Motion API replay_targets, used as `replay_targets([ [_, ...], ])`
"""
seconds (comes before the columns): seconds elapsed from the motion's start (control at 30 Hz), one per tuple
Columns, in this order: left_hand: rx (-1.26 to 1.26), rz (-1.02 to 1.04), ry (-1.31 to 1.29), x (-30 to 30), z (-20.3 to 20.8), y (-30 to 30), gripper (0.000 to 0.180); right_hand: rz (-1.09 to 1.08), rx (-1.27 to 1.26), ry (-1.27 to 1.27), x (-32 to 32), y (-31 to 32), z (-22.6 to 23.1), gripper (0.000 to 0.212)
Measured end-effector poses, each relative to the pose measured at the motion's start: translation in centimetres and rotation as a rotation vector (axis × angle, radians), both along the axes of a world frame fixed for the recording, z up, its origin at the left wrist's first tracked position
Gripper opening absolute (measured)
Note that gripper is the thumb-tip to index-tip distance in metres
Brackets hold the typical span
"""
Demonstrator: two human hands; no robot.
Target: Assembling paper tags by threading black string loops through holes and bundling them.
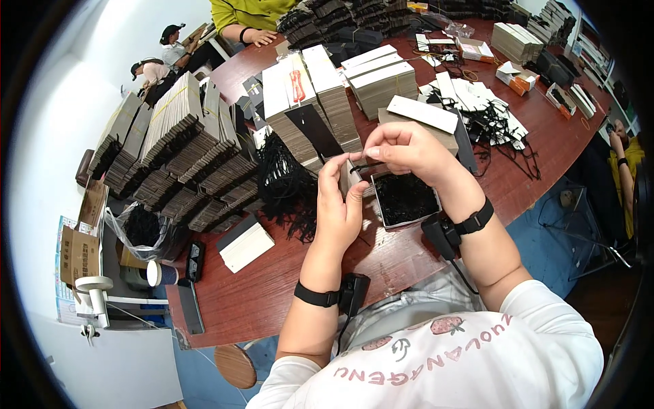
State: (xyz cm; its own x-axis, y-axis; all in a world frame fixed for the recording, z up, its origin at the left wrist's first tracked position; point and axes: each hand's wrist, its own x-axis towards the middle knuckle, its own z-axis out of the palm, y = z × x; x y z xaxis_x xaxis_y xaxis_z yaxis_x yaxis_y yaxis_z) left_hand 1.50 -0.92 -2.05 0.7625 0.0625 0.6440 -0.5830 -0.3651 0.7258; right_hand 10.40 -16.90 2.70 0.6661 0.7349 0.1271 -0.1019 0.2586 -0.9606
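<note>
Over the table's near side, my left hand [338, 208] grips a small pale card [349, 176] between thumb and fingers. My right hand [403, 151] is closed in a pinch beside it, on a short black cord [368, 165] that runs to the card. Part of the cord is hidden by the fingers. Just below my right hand stands an open pale box [381, 217] with black stringy material [406, 198] inside. A hanging bundle of black cords [281, 178] lies left of my left hand, and a black card [314, 131] leans on a card stack beyond.
Tall stacks of cards [178, 123] fill the left of the red-brown table [286, 290]. Loose white tags with black cords [477, 109] lie to the right. A small card pile [246, 249], a paper cup [162, 273] and a plastic bag [167, 238] are at left. Another person's hand [259, 37] rests across the table.
</note>
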Motion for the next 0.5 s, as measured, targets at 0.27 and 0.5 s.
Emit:
replay_targets([
  [0.27,0.079,0.116,-0.060,-0.2,0.8,-0.1,0.037,0.163,-0.048,0.010,0.2,-0.1,-0.5,0.026],
  [0.5,0.053,0.054,-0.027,-0.6,0.5,0.1,0.045,0.138,0.031,0.118,0.0,0.4,-0.8,0.038],
])
